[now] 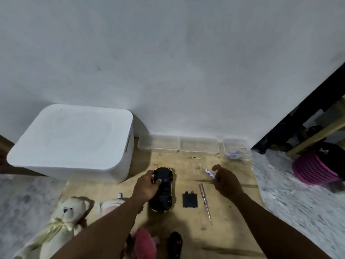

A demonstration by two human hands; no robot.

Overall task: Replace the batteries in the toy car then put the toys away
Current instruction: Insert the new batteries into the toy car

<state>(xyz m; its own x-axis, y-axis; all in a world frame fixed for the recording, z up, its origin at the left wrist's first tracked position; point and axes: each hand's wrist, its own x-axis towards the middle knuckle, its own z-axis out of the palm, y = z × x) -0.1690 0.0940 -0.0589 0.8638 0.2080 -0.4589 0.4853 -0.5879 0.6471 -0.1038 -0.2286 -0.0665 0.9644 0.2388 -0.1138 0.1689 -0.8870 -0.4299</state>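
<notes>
Pink ribbed basket [313, 170] at right, dark furniture frame [306, 116], white wall [186, 62]

The left side of the toy car [164, 189] is covered by the left hand [146, 187]. The remote control [175, 244] and pink toy [144, 243] are cut off by the bottom edge. The contents of the rightmost clear tray [235, 149] are blurred beyond identification.

A wooden board [186, 238] carries the toy car [165, 195], battery cover [189, 200], screwdriver [205, 202], teddy bear [61, 221] — and 3 clear trays [197, 145].
</notes>
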